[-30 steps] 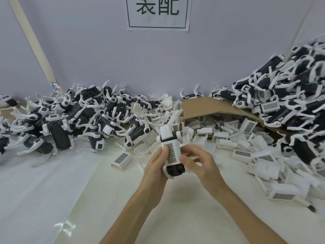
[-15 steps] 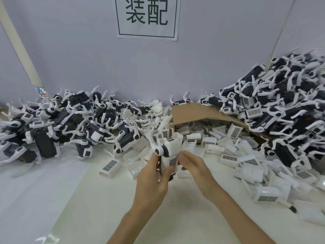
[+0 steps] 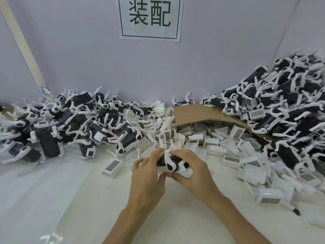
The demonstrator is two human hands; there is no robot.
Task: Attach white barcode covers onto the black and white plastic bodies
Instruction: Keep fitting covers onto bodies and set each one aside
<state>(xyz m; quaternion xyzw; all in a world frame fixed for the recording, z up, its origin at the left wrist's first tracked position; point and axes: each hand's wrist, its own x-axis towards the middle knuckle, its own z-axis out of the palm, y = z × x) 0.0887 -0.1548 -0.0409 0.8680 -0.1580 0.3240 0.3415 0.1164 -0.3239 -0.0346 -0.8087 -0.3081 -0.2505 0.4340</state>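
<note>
Dead center, left grip (image 3: 146, 175) and right grip (image 3: 191, 171) clutched one black and white body (image 3: 171, 163), probably to snap it together. Loose covers (image 3: 211, 143) lay piled just behind, handy.

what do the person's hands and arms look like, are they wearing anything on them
The left hand and right hand are bare: no gloves, rings or watch show. Both forearms are uncovered down to the frame's bottom edge, with no sleeves in view.
</note>
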